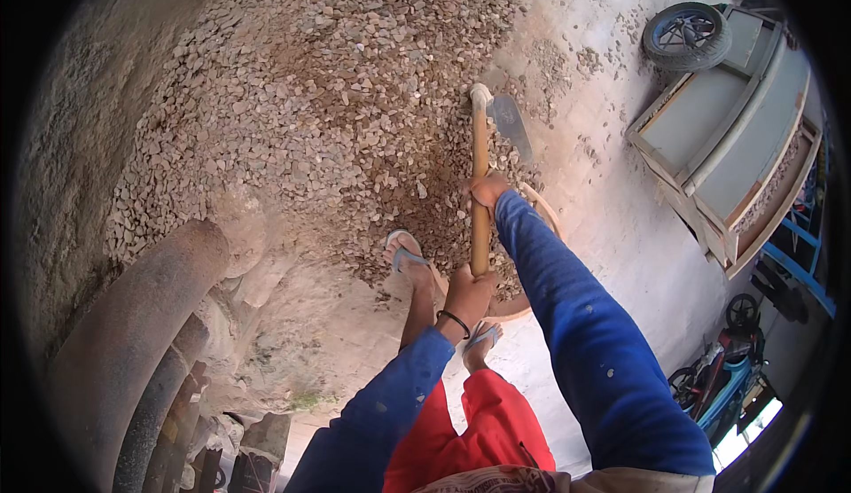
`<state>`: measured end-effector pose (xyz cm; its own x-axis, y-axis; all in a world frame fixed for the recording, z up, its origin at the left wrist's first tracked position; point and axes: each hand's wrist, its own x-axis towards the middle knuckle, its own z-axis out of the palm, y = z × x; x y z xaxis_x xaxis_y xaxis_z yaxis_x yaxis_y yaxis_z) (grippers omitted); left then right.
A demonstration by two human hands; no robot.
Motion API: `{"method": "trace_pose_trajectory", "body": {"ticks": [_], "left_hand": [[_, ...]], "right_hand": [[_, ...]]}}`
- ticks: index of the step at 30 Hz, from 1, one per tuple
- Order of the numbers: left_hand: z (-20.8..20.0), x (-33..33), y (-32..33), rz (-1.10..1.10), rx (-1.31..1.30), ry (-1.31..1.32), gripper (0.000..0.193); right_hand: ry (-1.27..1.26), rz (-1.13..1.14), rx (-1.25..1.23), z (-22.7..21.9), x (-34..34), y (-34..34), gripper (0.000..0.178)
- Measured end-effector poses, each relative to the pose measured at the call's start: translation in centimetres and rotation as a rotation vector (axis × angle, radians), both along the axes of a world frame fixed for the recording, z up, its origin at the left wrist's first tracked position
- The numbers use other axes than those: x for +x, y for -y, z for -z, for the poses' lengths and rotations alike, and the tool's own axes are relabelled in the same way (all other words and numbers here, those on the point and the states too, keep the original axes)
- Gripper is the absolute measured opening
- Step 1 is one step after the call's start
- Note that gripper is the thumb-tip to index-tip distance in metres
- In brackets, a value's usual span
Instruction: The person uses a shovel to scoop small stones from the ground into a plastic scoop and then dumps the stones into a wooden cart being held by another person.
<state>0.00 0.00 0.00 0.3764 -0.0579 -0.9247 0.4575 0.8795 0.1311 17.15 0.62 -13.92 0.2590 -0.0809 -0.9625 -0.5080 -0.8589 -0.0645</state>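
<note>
Both of my hands are wrapped round the wooden handle of a hoe (480, 149). My left hand (468, 294), with a dark band at the wrist, grips the near end of the handle. Farther up the shaft, my right hand (487, 191) is closed round it. The grey metal blade (511, 128) sits at the far end, at the right edge of a wide heap of stone chips (355, 94). Below the handle and my right forearm lies a shallow round container with a tan rim (545, 209), holding some stone chips and partly hidden by my arm.
My sandalled feet (408, 254) stand beside the container. Thick rusty pipes (146, 307) curve at the lower left. On the right are a wheel with a tyre (685, 37), a wooden-framed panelled piece (709, 129) and a motorbike (729, 356). A rough wall (66, 129) bounds the left.
</note>
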Motion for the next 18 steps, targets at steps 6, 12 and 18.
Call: {"method": "trace_pose_trajectory", "body": {"ticks": [6,12,18], "left_hand": [[5.4,-3.9,-2.3,0.015,0.394,-0.056,0.016],[3.2,-5.2,10.3,0.115,0.622,-0.006,0.025],[-4.6,-14.7,25.0,0.464,0.678,-0.098,0.034]], "right_hand": [[-0.016,0.115,0.478,3.5,-5.0,-8.1,0.014],[-0.186,0.203,0.534,-0.9,-5.7,3.3,0.012],[-0.145,0.414,0.544,-8.8,-13.9,19.9,0.029]]}}
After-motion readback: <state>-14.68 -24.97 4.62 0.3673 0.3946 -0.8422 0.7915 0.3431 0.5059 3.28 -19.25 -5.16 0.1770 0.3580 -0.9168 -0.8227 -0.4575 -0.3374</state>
